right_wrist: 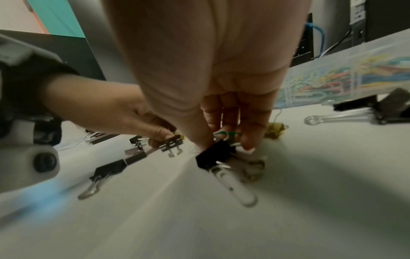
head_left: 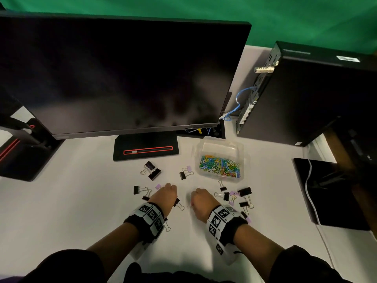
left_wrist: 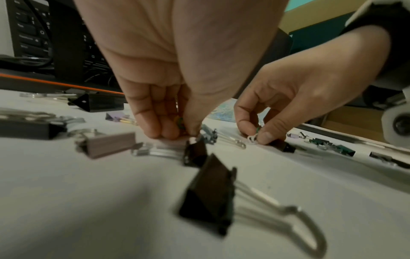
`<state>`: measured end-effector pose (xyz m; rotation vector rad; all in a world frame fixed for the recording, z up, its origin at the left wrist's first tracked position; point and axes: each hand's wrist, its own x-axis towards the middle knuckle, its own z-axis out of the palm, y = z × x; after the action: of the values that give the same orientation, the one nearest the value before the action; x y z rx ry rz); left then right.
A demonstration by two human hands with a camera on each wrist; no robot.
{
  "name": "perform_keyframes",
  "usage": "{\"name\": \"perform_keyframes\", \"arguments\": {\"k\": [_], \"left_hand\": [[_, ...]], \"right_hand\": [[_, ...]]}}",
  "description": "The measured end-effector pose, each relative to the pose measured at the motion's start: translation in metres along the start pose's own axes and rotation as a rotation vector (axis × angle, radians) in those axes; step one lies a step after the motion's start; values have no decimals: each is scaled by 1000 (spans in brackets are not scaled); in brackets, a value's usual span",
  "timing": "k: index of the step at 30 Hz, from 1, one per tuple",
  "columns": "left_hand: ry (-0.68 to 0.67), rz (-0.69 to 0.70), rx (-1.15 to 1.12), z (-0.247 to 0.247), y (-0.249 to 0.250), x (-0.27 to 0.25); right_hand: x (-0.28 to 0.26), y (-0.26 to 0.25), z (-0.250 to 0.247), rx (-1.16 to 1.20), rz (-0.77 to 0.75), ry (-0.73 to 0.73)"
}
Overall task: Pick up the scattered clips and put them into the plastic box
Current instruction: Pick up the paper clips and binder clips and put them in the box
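— While both hands pinch clips off the worktop (head_left: 81, 201), what matters?
— Left hand (head_left: 165, 194) and right hand (head_left: 201, 199) each grip clips; lift cleanly, carry to the box (head_left: 243, 158) just ahead.

Dark monitor (head_left: 122, 74) fills the upper left on a white desk (head_left: 81, 201).
At upper right stands a black computer tower (head_left: 306, 94), blue cable (head_left: 237, 103) trailing beside it; green backdrop (head_left: 204, 9) behind.
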<state>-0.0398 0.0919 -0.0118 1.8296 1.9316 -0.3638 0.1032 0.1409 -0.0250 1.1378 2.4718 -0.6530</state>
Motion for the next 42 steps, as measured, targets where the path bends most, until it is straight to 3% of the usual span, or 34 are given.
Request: {"name": "perform_keyframes", "arguments": {"k": [7, 12, 16, 19, 24, 29, 34, 37, 40, 42], "left_hand": [[-17, 51, -11, 3, 13, 15], [-23, 78, -95, -11, 26, 32], [106, 125, -241, -39, 44, 46], [198, 180, -333, -63, 60, 60], [258, 169, -449, -81, 81, 87], [230, 129, -466, -74, 85, 99], [271, 181, -523, -63, 76, 91], [296, 241, -571, -58, 61, 79], [295, 283, -548, -50, 46, 59], [207, 321, -481, -43, 40, 44]], "right_hand": [[-8, 17, -7, 172, -2, 70], [-5, 44, -39, 337, 86, 260], [-3, 73, -72, 459, 156, 468], [-3, 91, -89, 498, 172, 538], [-7, 113, -95, 419, 209, 437], [-27, 117, -85, 378, 192, 418], [-55, 92, -51, 422, 53, 355], [-61, 72, -25, 387, -16, 213], [-62, 56, -4, 394, -2, 104], [-62, 46, 7, 432, 41, 104]]}}
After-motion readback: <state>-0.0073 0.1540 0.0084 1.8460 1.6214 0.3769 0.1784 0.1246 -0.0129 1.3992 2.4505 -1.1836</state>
